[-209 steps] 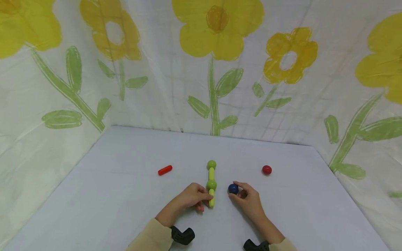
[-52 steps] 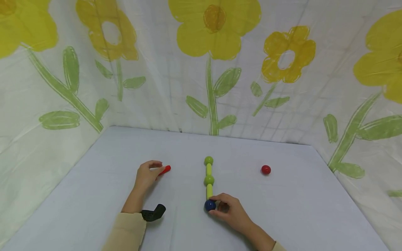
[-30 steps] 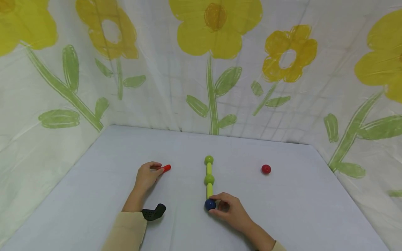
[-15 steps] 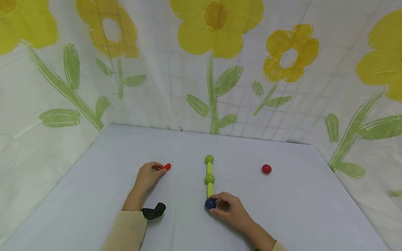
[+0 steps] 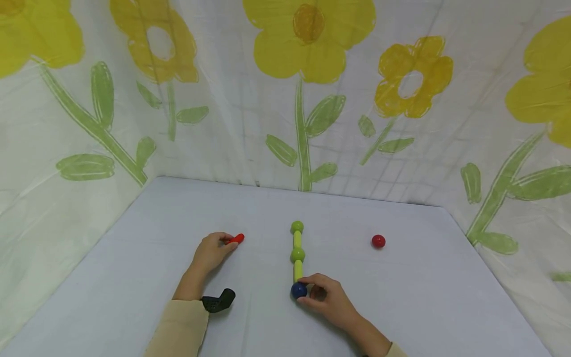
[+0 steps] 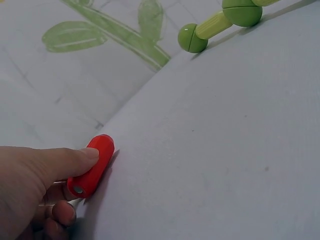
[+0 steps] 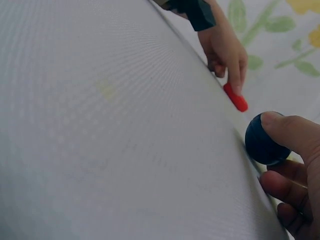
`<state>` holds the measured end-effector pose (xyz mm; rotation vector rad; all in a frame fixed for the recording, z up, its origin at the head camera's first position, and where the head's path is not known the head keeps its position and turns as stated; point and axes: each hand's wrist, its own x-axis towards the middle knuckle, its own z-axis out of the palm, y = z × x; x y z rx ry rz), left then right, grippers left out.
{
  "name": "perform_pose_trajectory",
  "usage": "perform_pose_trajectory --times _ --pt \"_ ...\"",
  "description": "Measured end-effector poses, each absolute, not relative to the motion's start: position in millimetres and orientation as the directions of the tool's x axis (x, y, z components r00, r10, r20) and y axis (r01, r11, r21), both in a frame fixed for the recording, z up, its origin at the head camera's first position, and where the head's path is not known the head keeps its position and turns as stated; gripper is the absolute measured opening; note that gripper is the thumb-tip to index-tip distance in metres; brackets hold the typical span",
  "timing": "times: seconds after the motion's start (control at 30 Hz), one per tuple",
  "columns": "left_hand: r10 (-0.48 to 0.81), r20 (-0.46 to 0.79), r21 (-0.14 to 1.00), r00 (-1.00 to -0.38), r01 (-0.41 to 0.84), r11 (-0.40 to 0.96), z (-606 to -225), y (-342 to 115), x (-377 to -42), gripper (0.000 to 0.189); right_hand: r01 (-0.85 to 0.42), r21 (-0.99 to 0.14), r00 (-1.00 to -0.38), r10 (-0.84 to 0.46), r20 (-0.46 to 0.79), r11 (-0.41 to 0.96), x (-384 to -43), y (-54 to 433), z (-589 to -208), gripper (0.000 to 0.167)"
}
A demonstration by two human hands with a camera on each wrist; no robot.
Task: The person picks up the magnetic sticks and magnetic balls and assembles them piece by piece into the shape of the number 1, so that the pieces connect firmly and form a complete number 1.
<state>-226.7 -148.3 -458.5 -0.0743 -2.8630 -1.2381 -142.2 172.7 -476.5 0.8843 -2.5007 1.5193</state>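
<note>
Between thumb and fingers, my left hand (image 5: 208, 255) pinches a short red rod (image 5: 238, 238) at the left of the table; the left wrist view shows a silvery spot on the end of the rod (image 6: 95, 172). My right hand (image 5: 327, 300) grips a blue ball (image 5: 298, 290) at the near end of a straight chain. That chain runs away from me: a yellow-green rod (image 5: 298, 270), a green ball (image 5: 297, 255), another rod (image 5: 297, 239), then a far green ball (image 5: 297, 227). Whether ball and rod are joined under my fingers I cannot tell.
A red ball (image 5: 378, 241) lies alone on the right side of the white table (image 5: 415, 297). Behind the table hangs a white cloth (image 5: 232, 129) printed with yellow flowers. Black wrist mounts, one seen at the left wrist (image 5: 218, 301), sit on the arms.
My left hand has gone from the near yellow-green rod to the red rod and now pinches it. The right hand has carried the blue ball left to the chain's near end and stays there.
</note>
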Motion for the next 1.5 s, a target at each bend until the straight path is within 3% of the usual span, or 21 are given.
perform_pose_trajectory --times 0.3,0.67,0.83,1.5 --pt "0.075 -0.043 0.808 -0.996 0.009 0.589 -456.2 -146.5 -228.4 0.034 -0.525 -0.784 -0.823 -0.433 0.367 0.333 -146.7 171.5 -481.1 0.031" --pt "0.184 -0.202 0.918 -0.962 -0.120 0.379 -447.8 -140.7 -227.5 0.034 -0.490 -0.775 -0.850 -0.414 0.325 0.398 -152.5 171.6 -481.1 0.032" --pt "0.197 -0.252 0.918 -0.947 -0.169 0.358 -443.0 -138.0 -227.0 0.034 -0.516 -0.747 -0.842 -0.408 0.353 0.420 -157.3 172.2 -478.0 0.031" --pt "0.325 -0.274 0.927 -0.905 -0.158 0.341 -446.3 -118.5 -225.5 0.032 -0.502 -0.743 -0.849 -0.416 0.326 0.443 -176.2 173.7 -472.5 0.032"
